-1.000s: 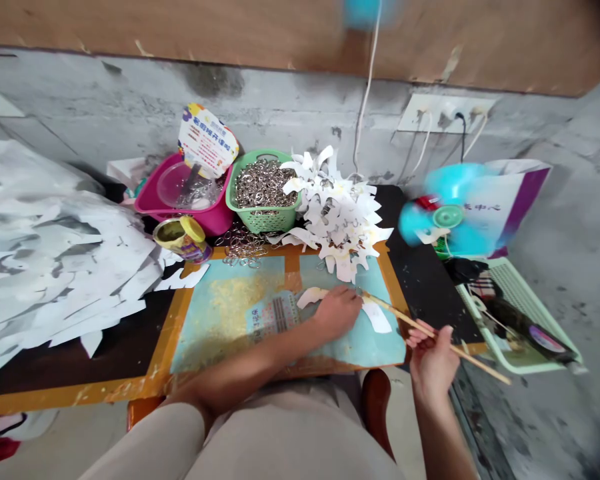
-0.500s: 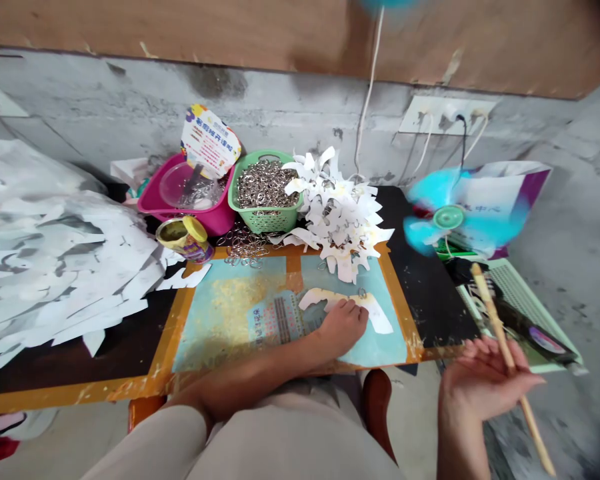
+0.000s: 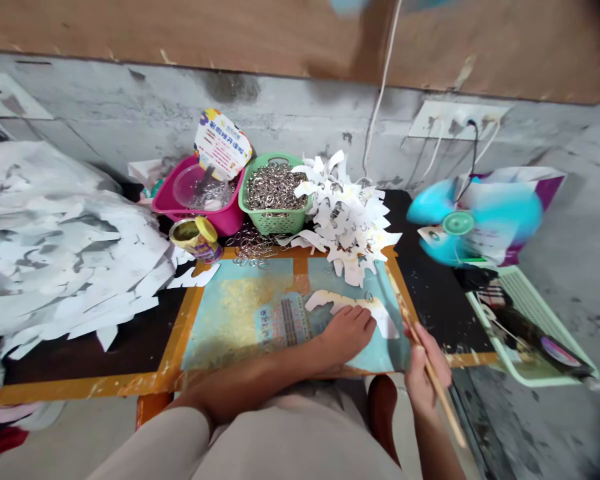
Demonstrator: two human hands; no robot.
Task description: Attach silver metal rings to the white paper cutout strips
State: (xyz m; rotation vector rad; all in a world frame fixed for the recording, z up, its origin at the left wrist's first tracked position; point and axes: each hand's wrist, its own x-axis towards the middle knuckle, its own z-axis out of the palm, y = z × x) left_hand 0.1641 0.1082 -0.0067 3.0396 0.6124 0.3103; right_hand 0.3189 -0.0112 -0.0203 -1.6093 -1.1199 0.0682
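The left hand (image 3: 347,333) lies palm down with the fingers (image 3: 363,319) flat and close together, so it is open and grips nothing, only pressing on one white paper cut-out (image 3: 343,302) on a pale blue mat (image 3: 353,280). Just past these fingertips there is one small metal ring (image 3: 369,296), which seems to touch the cut-out, but it is small and I cannot be fully sure. The right hand (image 3: 425,367) is at the near edge of the mat, well to the right of the left fingers, and its fingers curl closed around one thin wooden stick (image 3: 424,347), which slants across the palm. Beyond the left fingertips stands one heap of white cut-outs (image 3: 347,220), too many and too overlapped to count. Farther from the fingers are one green basket (image 3: 273,230) full of metal rings and one pink tub (image 3: 166,203). One yellow-topped can (image 3: 196,239) is near the tub. To the left of the left hand is a big pile of white paper scraps (image 3: 65,247), and to the right of the right fingers is one turquoise fan (image 3: 459,223).
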